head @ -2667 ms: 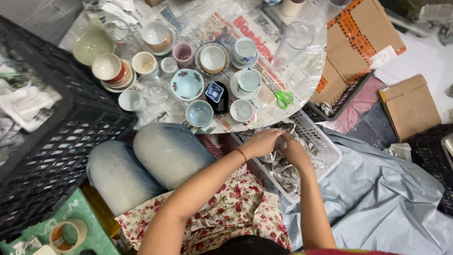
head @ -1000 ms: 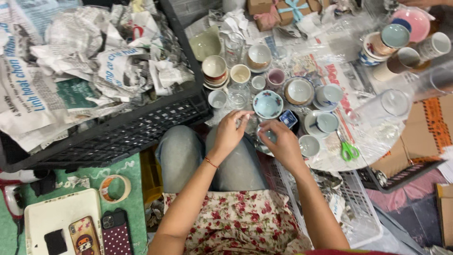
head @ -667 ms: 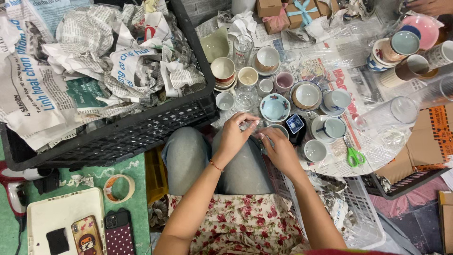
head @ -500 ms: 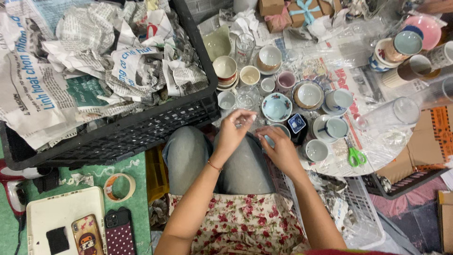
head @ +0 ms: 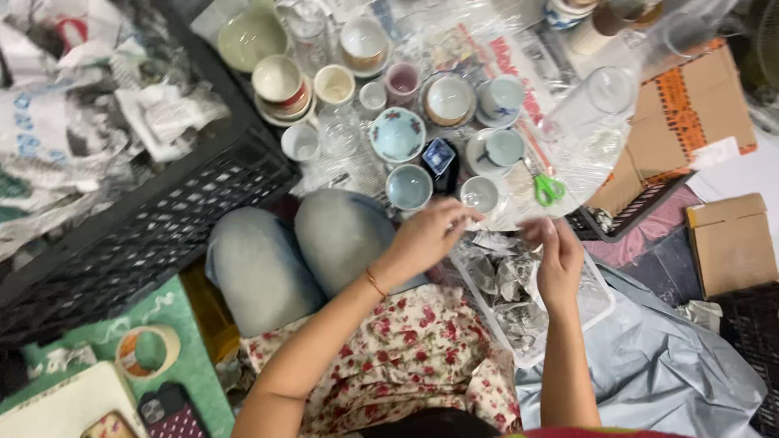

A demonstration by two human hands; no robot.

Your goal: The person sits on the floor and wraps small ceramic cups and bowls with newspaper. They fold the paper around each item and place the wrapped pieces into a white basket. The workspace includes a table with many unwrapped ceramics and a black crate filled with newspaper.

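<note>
Cluttered floor, low table point(head: 519, 57) of cups at frame top; mid-frame, left hand point(head: 426, 235) pinched beside a small white cup point(head: 479, 193), right hand point(head: 558, 259) loosely curled, contents unclear, above the clear bin point(head: 600, 304)—mid-wrapping; firmer grip needed.

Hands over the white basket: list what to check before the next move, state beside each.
1. Left hand clear of the small white cup: cannot tell, fingertips at its rim.
2. Right hand grip: cannot tell, blurred.
3. Green scissors out of both hands' way: ok, lying beyond them.
4. White basket beneath the hands: ok, paper-wrapped pieces inside.
5. Cups upright: ok.
</note>
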